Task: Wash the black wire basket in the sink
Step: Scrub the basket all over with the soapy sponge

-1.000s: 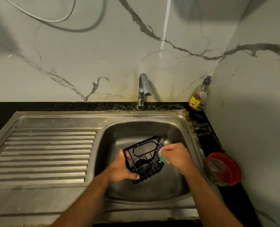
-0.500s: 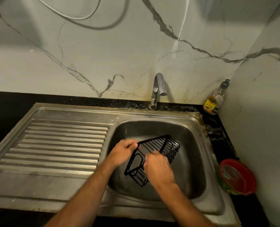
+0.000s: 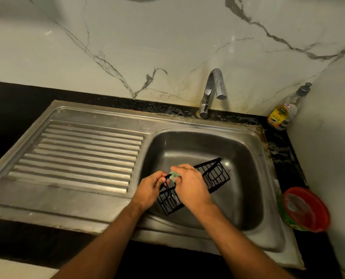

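Fingers [image 3: 161, 179] of both hands pinch the basket [image 3: 214, 174] — tilted, long axis running near-left to far-right.

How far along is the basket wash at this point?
Mid-scrub. Done: the black wire basket is over the sink basin, with a green scrubber already on it. In hand: the left hand grips the basket's edge while the right hand presses the scrubber against the wires. Left: rinsing; the tap shows no water running.
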Demonstrator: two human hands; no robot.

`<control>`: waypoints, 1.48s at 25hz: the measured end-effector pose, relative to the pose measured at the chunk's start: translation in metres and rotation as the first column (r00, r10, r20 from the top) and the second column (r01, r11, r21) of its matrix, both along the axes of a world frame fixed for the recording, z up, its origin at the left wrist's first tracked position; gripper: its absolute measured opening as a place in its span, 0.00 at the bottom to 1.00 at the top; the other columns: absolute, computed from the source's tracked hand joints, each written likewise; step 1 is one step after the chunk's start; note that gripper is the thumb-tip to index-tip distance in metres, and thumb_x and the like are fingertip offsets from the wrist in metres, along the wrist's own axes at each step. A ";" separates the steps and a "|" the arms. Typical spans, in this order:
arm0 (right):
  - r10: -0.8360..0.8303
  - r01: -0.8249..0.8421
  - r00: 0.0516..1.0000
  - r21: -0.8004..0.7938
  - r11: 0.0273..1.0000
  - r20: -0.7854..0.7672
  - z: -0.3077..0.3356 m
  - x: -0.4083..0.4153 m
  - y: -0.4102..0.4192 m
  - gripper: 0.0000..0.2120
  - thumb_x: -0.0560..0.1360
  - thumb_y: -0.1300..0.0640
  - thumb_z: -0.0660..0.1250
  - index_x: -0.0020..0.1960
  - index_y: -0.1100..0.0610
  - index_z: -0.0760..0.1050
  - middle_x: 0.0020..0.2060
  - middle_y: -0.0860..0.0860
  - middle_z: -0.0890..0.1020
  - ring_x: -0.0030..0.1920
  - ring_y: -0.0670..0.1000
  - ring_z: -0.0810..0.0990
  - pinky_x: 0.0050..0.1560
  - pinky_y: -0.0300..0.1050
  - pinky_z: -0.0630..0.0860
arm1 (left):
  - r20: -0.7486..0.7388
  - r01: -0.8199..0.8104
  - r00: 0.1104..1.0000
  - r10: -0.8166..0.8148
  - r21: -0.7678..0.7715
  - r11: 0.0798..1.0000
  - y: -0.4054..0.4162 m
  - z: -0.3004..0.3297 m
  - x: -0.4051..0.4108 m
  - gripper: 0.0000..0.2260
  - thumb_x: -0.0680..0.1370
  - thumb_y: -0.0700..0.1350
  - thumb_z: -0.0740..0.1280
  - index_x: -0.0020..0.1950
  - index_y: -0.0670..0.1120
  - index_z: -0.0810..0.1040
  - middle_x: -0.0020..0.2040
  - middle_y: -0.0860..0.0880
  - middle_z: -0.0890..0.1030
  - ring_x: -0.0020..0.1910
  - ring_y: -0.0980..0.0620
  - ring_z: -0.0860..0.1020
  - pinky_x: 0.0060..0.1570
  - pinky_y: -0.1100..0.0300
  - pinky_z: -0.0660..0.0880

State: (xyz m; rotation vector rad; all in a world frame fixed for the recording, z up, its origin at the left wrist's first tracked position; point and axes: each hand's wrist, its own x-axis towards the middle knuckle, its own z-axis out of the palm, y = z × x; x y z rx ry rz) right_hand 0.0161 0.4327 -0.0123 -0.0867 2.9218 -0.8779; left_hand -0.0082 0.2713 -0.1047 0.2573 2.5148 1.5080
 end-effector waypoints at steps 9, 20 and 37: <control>-0.178 0.172 0.980 0.070 0.983 0.085 -0.021 0.020 -0.008 0.11 0.78 0.45 0.69 0.52 0.51 0.85 0.42 0.51 0.86 0.42 0.52 0.83 0.47 0.50 0.80 | -0.107 0.113 0.987 -0.121 -0.076 0.991 -0.004 -0.007 0.006 0.09 0.85 0.43 0.59 0.54 0.44 0.78 0.47 0.51 0.80 0.45 0.56 0.76 0.49 0.65 0.69; -0.033 0.032 0.992 0.007 0.999 0.121 -0.026 0.027 0.007 0.12 0.76 0.61 0.68 0.53 0.47 0.84 0.49 0.46 0.86 0.47 0.47 0.83 0.57 0.43 0.79 | -0.040 0.111 0.992 -0.122 -0.212 0.971 0.000 0.004 0.012 0.07 0.84 0.41 0.59 0.55 0.47 0.76 0.50 0.49 0.81 0.48 0.49 0.78 0.52 0.54 0.75; -0.103 0.101 0.979 0.017 0.995 0.178 -0.032 0.024 0.008 0.07 0.78 0.58 0.65 0.48 0.48 0.80 0.49 0.50 0.80 0.48 0.53 0.80 0.49 0.45 0.77 | 0.057 0.129 0.992 -0.116 -0.368 0.921 0.012 0.019 0.017 0.07 0.83 0.44 0.59 0.60 0.45 0.71 0.57 0.43 0.79 0.56 0.43 0.79 0.55 0.52 0.73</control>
